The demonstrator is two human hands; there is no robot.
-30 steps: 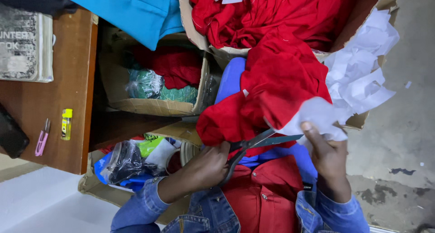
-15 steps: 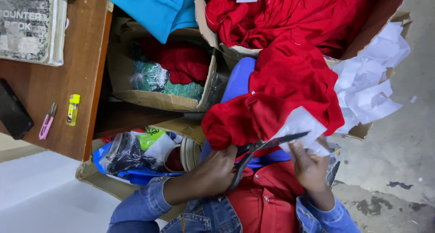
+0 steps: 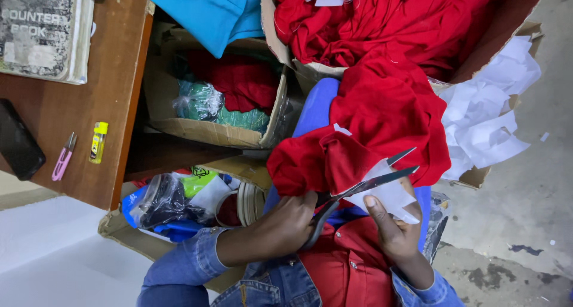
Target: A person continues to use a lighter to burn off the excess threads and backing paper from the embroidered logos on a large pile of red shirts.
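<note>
While scissors (image 3: 364, 184) gape, hands grip.

**Scissors, white piece, red cloth**

Scissors (image 3: 364, 184): grey metal, dark handles, blades open, lying slantwise across the white piece (image 3: 391, 193). White piece: flat, thin, partly under the blades. Red cloth (image 3: 382, 122): crumpled, heaped just beyond, touching both.

A garment (image 3: 382, 128) lies draped over a stool (image 3: 313, 113), below a cardboard box (image 3: 271, 32) full of clothes. Left of it, a smaller box (image 3: 209, 134) sits beside a table (image 3: 77, 140) bearing a book (image 3: 42, 29), phone (image 3: 18, 143), thread snips (image 3: 62, 157) and lighter (image 3: 98, 143). Paper pieces (image 3: 489, 116) lie to the garment's right.
</note>
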